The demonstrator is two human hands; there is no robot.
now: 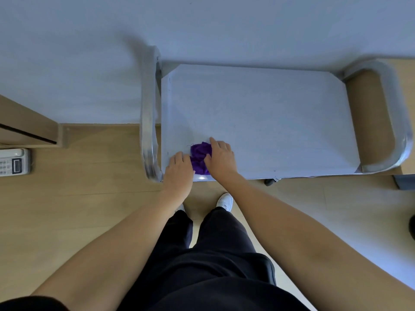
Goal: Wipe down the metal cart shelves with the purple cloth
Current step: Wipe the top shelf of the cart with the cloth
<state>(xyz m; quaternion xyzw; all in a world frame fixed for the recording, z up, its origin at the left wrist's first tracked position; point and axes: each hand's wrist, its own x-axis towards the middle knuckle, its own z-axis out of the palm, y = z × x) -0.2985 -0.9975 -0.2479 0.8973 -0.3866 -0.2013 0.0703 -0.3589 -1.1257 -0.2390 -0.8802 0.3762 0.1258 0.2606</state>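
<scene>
A crumpled purple cloth [199, 156] lies on the top shelf [265, 117] of the metal cart, near its front left corner. My left hand [179, 170] sits at the cloth's left side, its fingers on the cloth's edge. My right hand [221, 159] lies over the cloth's right side with curled fingers gripping it. The cloth is bunched between both hands. Any lower shelves are hidden under the top one.
Tubular metal handles rise at the cart's left end [149, 122] and right end [390, 113]. A caster [270, 181] shows under the front edge. A desk phone [13, 162] sits at the left beside a wooden cabinet [24, 124]. My white shoes [224, 202] stand on the wooden floor.
</scene>
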